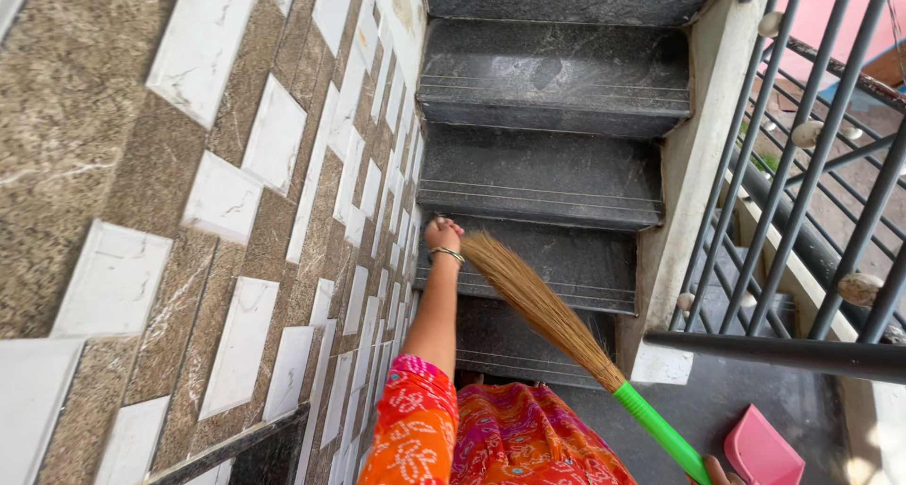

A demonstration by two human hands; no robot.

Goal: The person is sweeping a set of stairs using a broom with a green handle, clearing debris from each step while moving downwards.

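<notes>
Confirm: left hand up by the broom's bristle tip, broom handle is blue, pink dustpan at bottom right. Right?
Not quite. The head view shows the broom with a green handle, not blue. The rest holds: the left hand is up by the bristle tip, over the dark steps, and the pink dustpan sits at the bottom right. The right hand grips the handle's low end, mostly out of frame.

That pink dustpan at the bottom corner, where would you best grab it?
The dustpan lies on the landing beside the broom's green handle. Its own handle is out of frame, so I cannot tell. Of what shows, the raised rim facing the broom, taken from above, looks easiest.
</notes>
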